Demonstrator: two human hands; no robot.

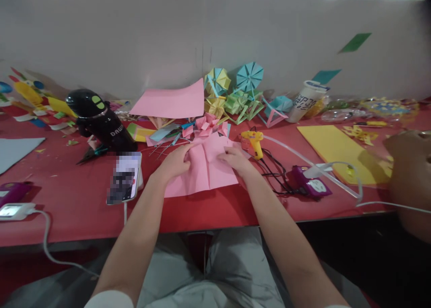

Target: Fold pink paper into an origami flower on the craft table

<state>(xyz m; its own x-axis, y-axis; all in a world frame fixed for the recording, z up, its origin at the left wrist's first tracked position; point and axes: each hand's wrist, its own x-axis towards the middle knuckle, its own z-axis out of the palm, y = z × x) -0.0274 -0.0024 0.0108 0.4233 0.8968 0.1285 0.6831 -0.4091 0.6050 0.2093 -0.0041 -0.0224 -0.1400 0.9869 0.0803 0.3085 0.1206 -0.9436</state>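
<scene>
A sheet of pink paper [217, 173] with a crease down its middle lies on the red table in front of me, its upper part raised and bent. My left hand [175, 163] grips the left side of this sheet, thumb and fingers curled at its raised part. On the other side, my right hand [236, 160] pinches the paper with bent fingers. The fingertips of both hands are partly hidden by the paper. Just behind the sheet is a pile of folded pink paper pieces [208, 125]. A yellow glue gun [255, 143] lies right of my right hand.
A phone [126, 178] and a black bottle [103, 121] are on the left. Folded paper umbrellas [249, 77] and a paper cup [307, 102] line the back wall. Right of the glue gun are a purple power socket [314, 187], cables and yellow sheets [340, 153].
</scene>
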